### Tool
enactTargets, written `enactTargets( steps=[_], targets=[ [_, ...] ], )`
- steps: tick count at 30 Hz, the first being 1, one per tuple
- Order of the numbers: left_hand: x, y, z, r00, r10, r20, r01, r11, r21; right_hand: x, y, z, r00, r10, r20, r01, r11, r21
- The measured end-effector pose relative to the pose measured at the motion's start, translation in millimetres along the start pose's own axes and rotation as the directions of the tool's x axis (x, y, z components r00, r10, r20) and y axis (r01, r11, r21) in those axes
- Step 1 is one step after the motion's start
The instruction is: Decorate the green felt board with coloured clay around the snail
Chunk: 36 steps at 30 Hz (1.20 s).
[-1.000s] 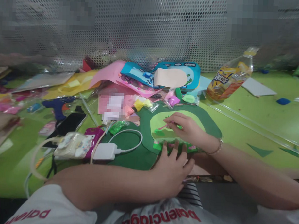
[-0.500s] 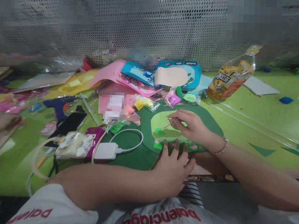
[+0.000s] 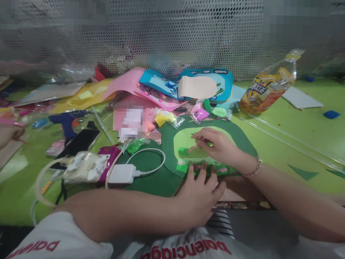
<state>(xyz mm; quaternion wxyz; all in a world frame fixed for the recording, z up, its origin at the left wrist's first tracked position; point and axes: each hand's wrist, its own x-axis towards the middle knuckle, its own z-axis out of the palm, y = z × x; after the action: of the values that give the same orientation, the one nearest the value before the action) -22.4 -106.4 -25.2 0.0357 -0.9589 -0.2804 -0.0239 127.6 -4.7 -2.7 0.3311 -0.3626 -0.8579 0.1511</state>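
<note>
My right hand (image 3: 217, 144) pinches a thin pink stick (image 3: 192, 148), its tip low over a bright green patch (image 3: 184, 152) that looks like clay. That patch sits on a light green panel (image 3: 183, 136) within a dark green craft sheet (image 3: 242, 137). With fingers spread, my left hand (image 3: 198, 194) rests on the sheet's near edge. Beside its fingertips runs a strip of green with small pink bits (image 3: 222, 169). My right fingers hide part of the panel.
Left of the sheet lie a white adapter (image 3: 121, 174) with a cable, a phone (image 3: 78, 145) and a blue glue gun (image 3: 65, 122). Behind are clay packets (image 3: 200, 113) and blue craft pieces (image 3: 226, 84). A bottle (image 3: 267, 87) leans right. Another person's hand (image 3: 4, 137) is far left.
The pink stick in my right hand has shifted slightly and stands steeper over the green patch. My left hand stays put. The other person's hand at the far left has moved.
</note>
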Motion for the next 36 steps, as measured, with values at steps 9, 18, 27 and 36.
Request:
enactTargets(
  steps=[9,18,27,36],
  targets=[
    [-0.2,0.6,0.3,1.000,-0.010,0.008,0.010,1.000,0.015,-1.3,1.9,1.6,0.999,-0.034,0.000,0.034,0.999,-0.028],
    [0.2,0.3,0.0,1.000,-0.002,0.020,0.002,1.000,0.021,-1.1,1.1,1.9,1.000,-0.009,0.001,0.009,0.999,-0.046],
    [0.4,0.5,-1.3,0.999,-0.005,0.044,0.004,0.999,0.032,-0.7,3.0,2.6,1.000,0.009,0.007,-0.009,0.998,-0.056],
    [0.2,0.1,-1.4,0.999,0.002,0.039,-0.003,1.000,0.012,0.2,-1.6,1.1,1.000,0.017,-0.004,-0.017,0.999,-0.041]
  ],
)
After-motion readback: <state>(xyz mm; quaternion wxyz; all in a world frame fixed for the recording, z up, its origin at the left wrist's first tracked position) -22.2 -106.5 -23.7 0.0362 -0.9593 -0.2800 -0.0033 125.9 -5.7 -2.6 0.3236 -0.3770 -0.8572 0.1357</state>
